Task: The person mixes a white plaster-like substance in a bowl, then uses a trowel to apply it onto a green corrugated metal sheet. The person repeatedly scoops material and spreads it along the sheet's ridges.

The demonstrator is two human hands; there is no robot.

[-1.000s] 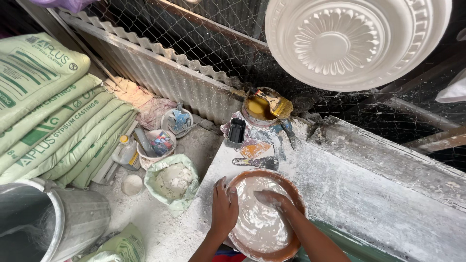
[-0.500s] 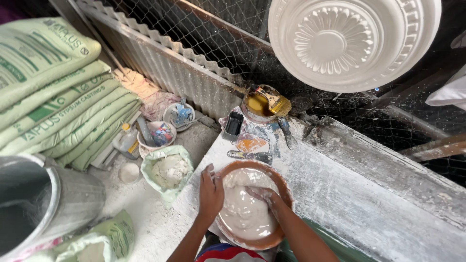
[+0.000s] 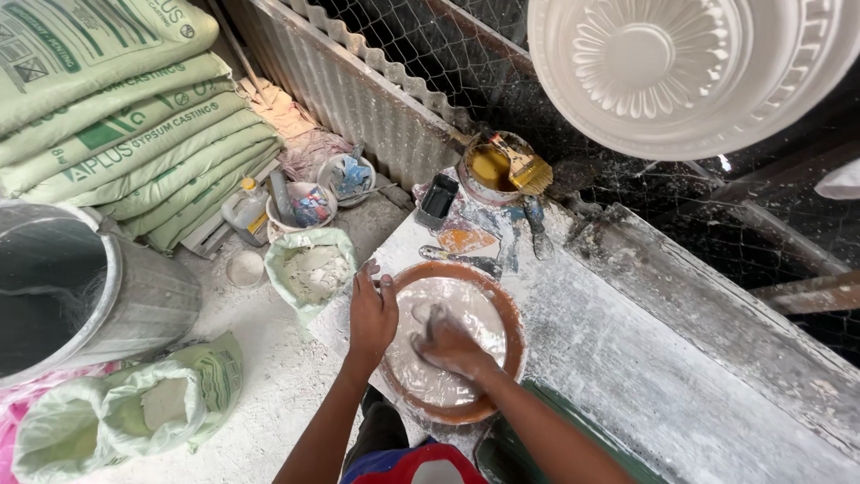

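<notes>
Left hand: laid flat, fingers spread, on the left rim of the brown round mould; nothing is gripped.
Right hand: pressed down inside the mould, coated in white plaster; the fingers are bent into the wet mass, and whether anything is pinched cannot be told.
Brown round mould: set on the near end of the table, just in front of the person; it is filled with white plaster nearly to the rim.
Table: a long surface dusted white, running from the mould up to the right.
Beyond the mould: a scraper is lying just past the rim; farther off, a small black box and a tin of yellow liquid with a brush resting across it.
Above right: a white ornamental round casting is seen against wire netting.
Floor, left of the table: an open green bag of white powder close to the left hand; small bowls of odds and ends behind it.
Far left: stacked pale green sacks, a metal drum, and another open bag lower down.
</notes>
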